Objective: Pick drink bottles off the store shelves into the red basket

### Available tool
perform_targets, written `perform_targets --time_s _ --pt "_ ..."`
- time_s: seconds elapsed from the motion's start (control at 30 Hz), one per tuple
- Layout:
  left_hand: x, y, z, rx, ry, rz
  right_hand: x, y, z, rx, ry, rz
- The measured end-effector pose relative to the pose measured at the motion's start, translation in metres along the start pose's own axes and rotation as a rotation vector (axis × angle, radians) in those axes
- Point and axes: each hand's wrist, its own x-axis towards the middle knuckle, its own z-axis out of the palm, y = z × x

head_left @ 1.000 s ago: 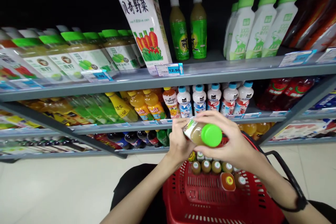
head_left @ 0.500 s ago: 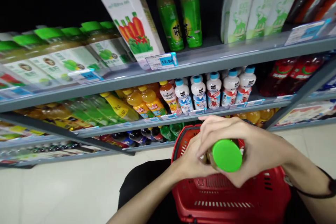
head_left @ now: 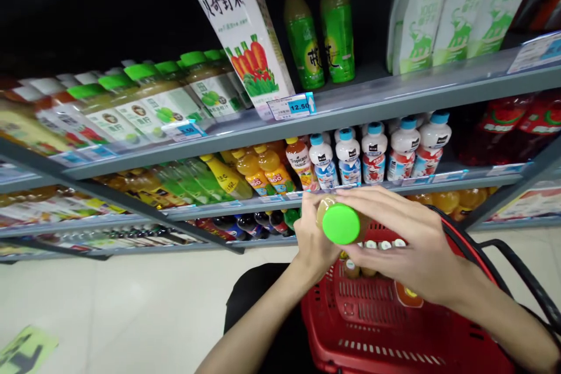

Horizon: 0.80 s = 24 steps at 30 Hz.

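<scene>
A juice bottle (head_left: 340, 224) with a bright green cap points its top toward me, above the red basket. My left hand (head_left: 313, 236) is closed around its left side. My right hand (head_left: 407, 239) has long, fairly straight fingers reaching behind the bottle and its thumb in front, with a gap between palm and cap. The bottle's lower body and label are hidden by the cap and hands. Beneath, the red shopping basket (head_left: 372, 318) holds several small bottles (head_left: 352, 267) with pale caps and an orange item (head_left: 409, 295), partly covered by my right hand.
Ahead, the upper shelf (head_left: 245, 134) carries green-capped bottles (head_left: 144, 105), a tall vegetable juice carton (head_left: 245, 29) and white bottles (head_left: 427, 17). Blue-capped milk drinks (head_left: 374, 152) stand on the shelf below. The basket's black handle (head_left: 521, 263) sticks out at right. A yellow-green floor marking (head_left: 27, 350) lies lower left.
The bottle and my hands have shifted left and up in view. My right hand has straightened its fingers, uncovering bottles in the basket. The shelves appear farther right as the view turned left.
</scene>
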Motion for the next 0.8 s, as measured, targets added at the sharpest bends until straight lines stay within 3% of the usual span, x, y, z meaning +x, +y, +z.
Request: perform_targets --time_s 0.1,0.23,0.5,0.67,0.8 --pt "-0.002 0.005 -0.003 0.068 0.081 0.185 0.001 0.001 -0.014 -0.003 -0.096 -0.018" --pt "0.0 0.003 -0.002 -0.04 0.094 0.342 0.003 0.0 -0.025 0.001 -0.172 -0.003" --pt "-0.005 -0.025 0.009 -0.18 0.099 0.246 0.003 0.001 -0.02 0.048 -0.208 -0.001" --pt "-0.002 -0.026 0.006 -0.177 0.182 0.266 0.002 0.0 -0.022 0.05 -0.229 -0.004" --pt "-0.002 -0.025 0.005 -0.191 0.175 0.254 0.001 0.0 -0.022 0.043 -0.23 0.0"
